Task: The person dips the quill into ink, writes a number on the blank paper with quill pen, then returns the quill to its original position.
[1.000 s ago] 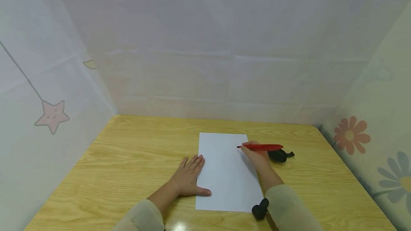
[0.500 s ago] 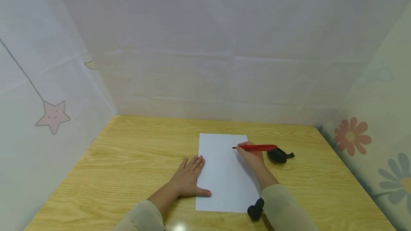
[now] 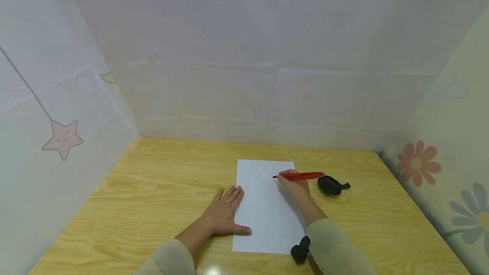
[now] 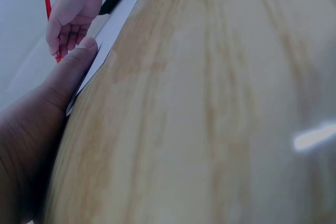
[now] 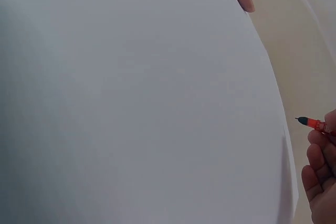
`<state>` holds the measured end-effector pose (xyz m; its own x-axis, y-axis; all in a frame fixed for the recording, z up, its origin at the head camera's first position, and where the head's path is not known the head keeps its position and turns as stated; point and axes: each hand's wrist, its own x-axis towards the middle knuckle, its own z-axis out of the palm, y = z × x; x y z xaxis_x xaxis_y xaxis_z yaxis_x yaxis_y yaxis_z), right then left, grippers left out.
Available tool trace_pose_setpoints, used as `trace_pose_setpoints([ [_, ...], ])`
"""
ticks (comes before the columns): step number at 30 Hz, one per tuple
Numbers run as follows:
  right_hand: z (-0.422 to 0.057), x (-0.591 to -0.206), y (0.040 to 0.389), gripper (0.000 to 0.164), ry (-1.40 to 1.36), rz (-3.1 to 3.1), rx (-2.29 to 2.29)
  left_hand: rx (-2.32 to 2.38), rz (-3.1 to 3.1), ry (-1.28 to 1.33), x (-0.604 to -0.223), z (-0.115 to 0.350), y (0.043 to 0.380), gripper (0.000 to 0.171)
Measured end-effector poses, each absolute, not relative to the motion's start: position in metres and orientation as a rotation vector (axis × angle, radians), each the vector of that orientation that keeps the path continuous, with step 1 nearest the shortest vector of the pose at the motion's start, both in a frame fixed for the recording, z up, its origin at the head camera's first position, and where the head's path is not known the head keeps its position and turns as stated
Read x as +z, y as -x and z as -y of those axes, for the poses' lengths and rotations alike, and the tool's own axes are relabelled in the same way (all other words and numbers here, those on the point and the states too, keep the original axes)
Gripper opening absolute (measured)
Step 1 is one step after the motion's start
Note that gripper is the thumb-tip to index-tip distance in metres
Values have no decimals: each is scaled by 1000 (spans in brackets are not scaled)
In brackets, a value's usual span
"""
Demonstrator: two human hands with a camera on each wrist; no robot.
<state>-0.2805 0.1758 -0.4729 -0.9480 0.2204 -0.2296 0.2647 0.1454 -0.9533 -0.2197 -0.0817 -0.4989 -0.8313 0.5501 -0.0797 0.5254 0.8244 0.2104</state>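
Note:
A white sheet of paper (image 3: 263,211) lies on the wooden table. Along its left edge my left hand (image 3: 224,214) rests flat, fingers spread, the thumb across the sheet's lower left part. My right hand (image 3: 299,191), over the sheet's upper right, pinches a red pen (image 3: 307,176) between thumb and fingers. The pen is held nearly level, its dark tip pointing left and its wide end to the right. In the right wrist view, the dark conical pen tip (image 5: 302,120) stands out past the fingers (image 5: 315,156). No marks show on the paper.
A black rounded object with a short strap (image 3: 329,185) lies on the table to the right of the paper. A small black device (image 3: 300,250) sits at the right wrist. Behind the wooden table (image 3: 160,181) hang pale cloth walls (image 3: 244,75) with printed figures.
My right hand has moved left over the paper with the red pen, leaving more of the black object uncovered. The left hand has stayed in place.

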Motion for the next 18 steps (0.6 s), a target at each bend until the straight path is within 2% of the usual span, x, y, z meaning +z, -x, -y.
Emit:
trace_pose_setpoints([
  [18, -168, -476, 283, 19, -569, -2304, -2012, 251, -2881, -845, -502, 80, 219, 120],
])
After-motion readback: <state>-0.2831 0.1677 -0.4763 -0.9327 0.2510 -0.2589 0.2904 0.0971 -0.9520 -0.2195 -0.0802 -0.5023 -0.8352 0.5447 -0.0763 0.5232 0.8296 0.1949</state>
